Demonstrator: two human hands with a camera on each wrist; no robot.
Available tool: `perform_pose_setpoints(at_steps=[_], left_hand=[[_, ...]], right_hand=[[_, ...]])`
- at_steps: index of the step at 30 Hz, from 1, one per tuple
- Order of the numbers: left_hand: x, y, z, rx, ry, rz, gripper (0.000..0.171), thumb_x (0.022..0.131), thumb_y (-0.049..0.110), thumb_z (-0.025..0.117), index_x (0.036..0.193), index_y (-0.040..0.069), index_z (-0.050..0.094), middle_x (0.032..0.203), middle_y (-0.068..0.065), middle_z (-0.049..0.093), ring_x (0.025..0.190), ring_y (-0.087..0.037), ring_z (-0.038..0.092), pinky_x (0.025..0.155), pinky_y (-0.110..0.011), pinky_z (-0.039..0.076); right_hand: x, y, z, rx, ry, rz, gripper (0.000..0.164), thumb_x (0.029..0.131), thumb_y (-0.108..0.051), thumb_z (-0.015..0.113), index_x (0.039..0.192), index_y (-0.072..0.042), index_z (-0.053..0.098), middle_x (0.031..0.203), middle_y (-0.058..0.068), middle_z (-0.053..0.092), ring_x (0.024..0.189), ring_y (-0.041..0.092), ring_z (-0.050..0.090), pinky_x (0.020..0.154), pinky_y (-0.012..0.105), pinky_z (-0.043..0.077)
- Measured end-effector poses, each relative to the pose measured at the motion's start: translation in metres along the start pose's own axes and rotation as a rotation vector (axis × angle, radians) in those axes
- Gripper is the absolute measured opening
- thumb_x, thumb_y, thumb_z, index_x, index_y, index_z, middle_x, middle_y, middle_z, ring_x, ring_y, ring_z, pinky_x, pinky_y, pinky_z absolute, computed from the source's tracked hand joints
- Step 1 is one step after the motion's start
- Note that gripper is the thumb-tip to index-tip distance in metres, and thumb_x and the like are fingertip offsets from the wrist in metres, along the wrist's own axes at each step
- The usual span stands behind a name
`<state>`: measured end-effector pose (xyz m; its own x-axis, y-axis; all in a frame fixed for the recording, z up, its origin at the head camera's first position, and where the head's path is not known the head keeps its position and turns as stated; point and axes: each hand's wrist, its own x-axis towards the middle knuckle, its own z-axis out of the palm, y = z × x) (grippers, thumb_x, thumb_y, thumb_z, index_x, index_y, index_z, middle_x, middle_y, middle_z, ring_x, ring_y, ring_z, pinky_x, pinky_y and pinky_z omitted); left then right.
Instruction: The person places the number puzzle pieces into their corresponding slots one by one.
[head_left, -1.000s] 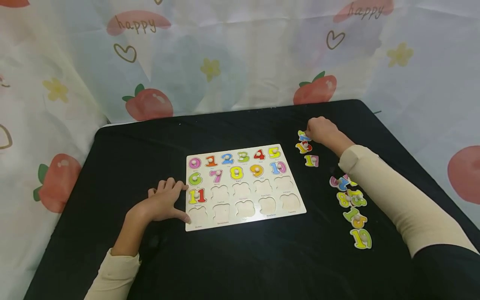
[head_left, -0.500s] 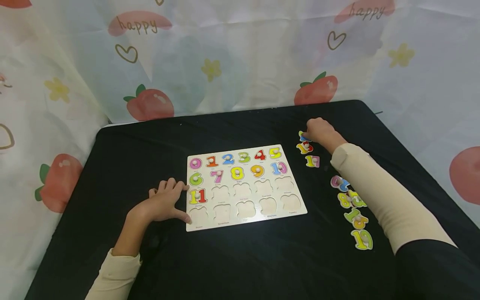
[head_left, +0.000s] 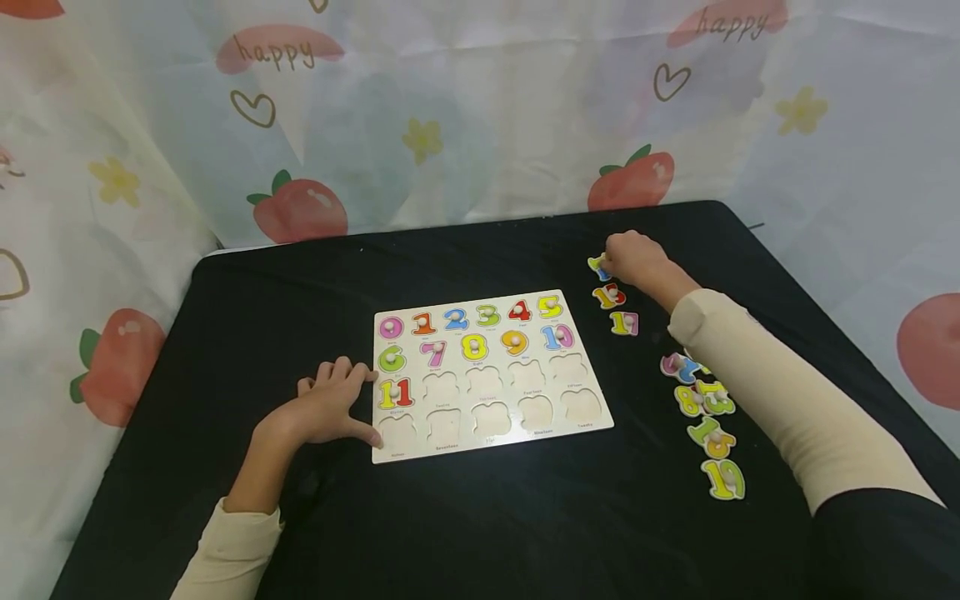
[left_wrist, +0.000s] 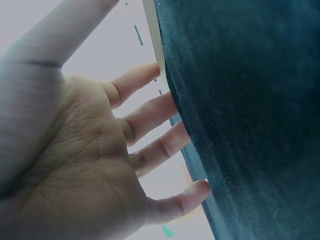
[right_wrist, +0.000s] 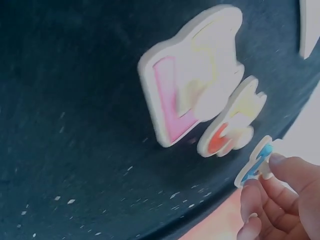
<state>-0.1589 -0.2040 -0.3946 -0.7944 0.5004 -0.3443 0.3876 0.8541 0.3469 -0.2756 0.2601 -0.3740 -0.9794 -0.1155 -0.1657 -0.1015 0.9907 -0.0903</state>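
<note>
My right hand (head_left: 637,260) pinches a green-and-blue number puzzle piece (head_left: 597,267) at the table's far right. In the right wrist view, thumb and fingertips hold that piece's knob (right_wrist: 266,171), with blue showing on its face. Closest to this hand lie a yellow-and-red number piece (head_left: 608,296) and a yellow-and-pink 17 piece (head_left: 624,323). My left hand (head_left: 322,408) touches the left edge of the white number puzzle board (head_left: 467,423), thumb and fingers spread. Numbers 0 to 11 fill the board's upper slots; the lower recesses are bare.
Several more number pieces lie right of the board, among them a 16 (head_left: 712,437) and a 19 (head_left: 723,479). The right sleeve (head_left: 780,392) passes over part of this group. A printed curtain (head_left: 480,108) borders the black-covered table (head_left: 480,533).
The right hand has shifted slightly left and away from me, and the green-and-blue piece has moved with it. The left hand and the board have stayed put.
</note>
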Motion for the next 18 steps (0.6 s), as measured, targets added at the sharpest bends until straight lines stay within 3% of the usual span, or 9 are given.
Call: perform_pose_setpoints(at_steps=[4, 7, 11, 18], left_hand=[[0.001, -0.001, 0.001, -0.001, -0.002, -0.003, 0.095, 0.06, 0.054, 0.082, 0.131, 0.006, 0.04, 0.111, -0.014, 0.04, 0.101, -0.033, 0.034, 0.078, -0.053, 0.032], [0.001, -0.001, 0.002, -0.005, -0.004, -0.005, 0.095, 0.06, 0.054, 0.082, 0.131, 0.006, 0.04, 0.112, -0.014, 0.039, 0.101, -0.033, 0.034, 0.078, -0.053, 0.031], [0.001, -0.001, 0.002, -0.007, -0.004, -0.007, 0.095, 0.06, 0.055, 0.082, 0.131, 0.006, 0.04, 0.113, -0.014, 0.039, 0.102, -0.034, 0.033, 0.078, -0.054, 0.031], [0.001, -0.001, 0.002, -0.003, 0.002, -0.003, 0.096, 0.06, 0.055, 0.082, 0.132, 0.006, 0.04, 0.112, -0.014, 0.039, 0.102, -0.034, 0.034, 0.079, -0.054, 0.031]], right_hand=[[-0.005, -0.012, -0.003, 0.001, 0.009, -0.024, 0.029, 0.092, -0.013, 0.057, 0.064, -0.004, 0.053, 0.052, 0.004, 0.045, 0.047, 0.018, 0.045, 0.05, 0.033, 0.036], [-0.009, -0.023, -0.004, -0.005, 0.009, -0.05, 0.019, 0.092, -0.014, 0.058, 0.08, 0.001, 0.058, 0.062, 0.007, 0.053, 0.052, 0.018, 0.05, 0.052, 0.034, 0.041], [-0.015, -0.04, -0.006, -0.018, -0.006, -0.092, 0.018, 0.092, -0.014, 0.06, 0.094, 0.003, 0.06, 0.075, 0.009, 0.059, 0.058, 0.018, 0.055, 0.058, 0.036, 0.046], [-0.021, -0.076, -0.01, -0.075, 0.011, -0.21, 0.019, 0.089, -0.016, 0.065, 0.095, 0.002, 0.063, 0.079, 0.009, 0.061, 0.064, 0.019, 0.054, 0.061, 0.033, 0.047]])
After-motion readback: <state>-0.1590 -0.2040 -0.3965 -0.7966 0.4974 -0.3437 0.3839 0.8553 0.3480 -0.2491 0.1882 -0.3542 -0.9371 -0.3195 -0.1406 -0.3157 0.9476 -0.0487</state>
